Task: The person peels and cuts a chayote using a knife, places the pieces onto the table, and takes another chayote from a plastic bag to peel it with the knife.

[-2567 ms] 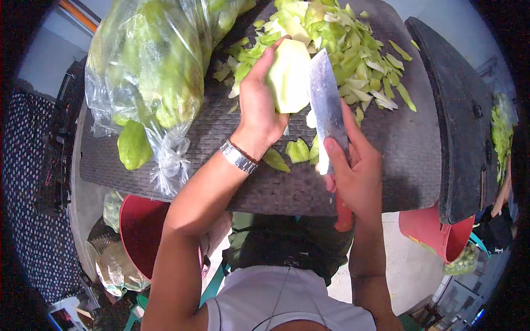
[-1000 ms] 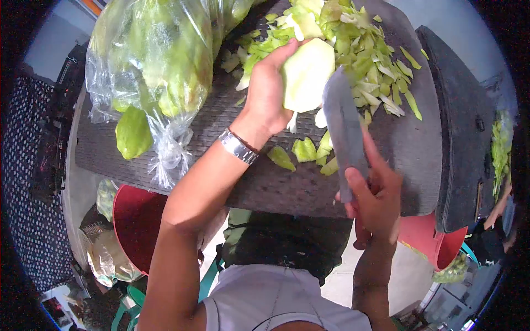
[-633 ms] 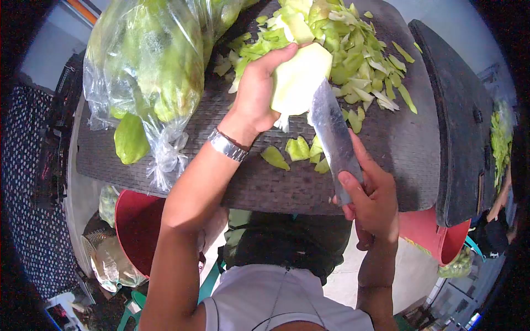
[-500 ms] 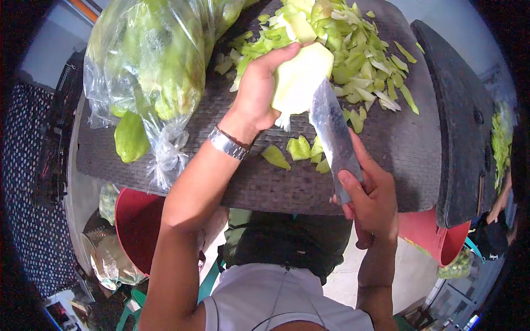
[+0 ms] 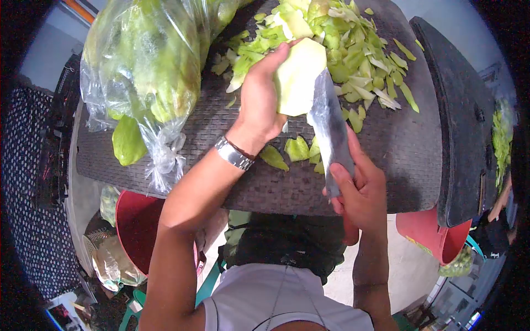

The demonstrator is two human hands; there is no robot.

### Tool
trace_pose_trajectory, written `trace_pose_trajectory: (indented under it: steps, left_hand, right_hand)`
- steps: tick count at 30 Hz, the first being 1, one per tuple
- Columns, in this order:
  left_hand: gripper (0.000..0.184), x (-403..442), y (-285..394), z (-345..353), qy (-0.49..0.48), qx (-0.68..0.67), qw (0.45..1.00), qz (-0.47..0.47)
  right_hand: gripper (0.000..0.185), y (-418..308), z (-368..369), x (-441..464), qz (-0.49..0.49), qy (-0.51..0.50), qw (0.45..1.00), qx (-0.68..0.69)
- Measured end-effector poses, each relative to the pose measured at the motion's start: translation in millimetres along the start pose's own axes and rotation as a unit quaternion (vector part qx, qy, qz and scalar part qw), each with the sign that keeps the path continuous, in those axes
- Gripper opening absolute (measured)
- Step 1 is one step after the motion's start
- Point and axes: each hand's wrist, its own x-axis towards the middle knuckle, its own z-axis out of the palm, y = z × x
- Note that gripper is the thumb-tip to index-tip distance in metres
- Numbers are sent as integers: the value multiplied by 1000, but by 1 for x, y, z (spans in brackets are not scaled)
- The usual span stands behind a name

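Observation:
My left hand is wrapped round a pale, peeled chayote and holds it above the table. A metal watch sits on that wrist. In my right hand is a broad-bladed knife with a red handle, its blade pointing up and away from me. The blade lies along the right side of the chayote, touching or nearly touching it. Behind them is a heap of green peelings, and a few loose peelings lie beneath the hands.
A knotted clear plastic bag of green chayotes fills the table's left side, with one whole chayote by its knot. The dark woven table curves toward me. Red containers stand below both sides. A black case-like panel is at right.
The knife and my right hand have shifted slightly left. My left hand has turned the chayote a little, so it stands narrower and more upright.

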Motion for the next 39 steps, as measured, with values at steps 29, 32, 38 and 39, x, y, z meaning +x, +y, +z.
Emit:
trace_pose_trajectory:
  steps: [29,32,38,39]
  left_hand:
    - [51,-8,-28,3,114,63,970,207]
    - [50,-3,-23,0,105,73,975,182]
    - [46,-2,-5,1,36,64,994,81]
    - [45,-2,-2,2,28,63,996,64]
  right_hand:
    - [62,18,36,20,-94,12,993,65]
    - [62,13,29,20,-85,6,996,35]
    - [62,7,17,17,-78,3,997,29]
    - [62,8,15,17,-80,-1,996,28]
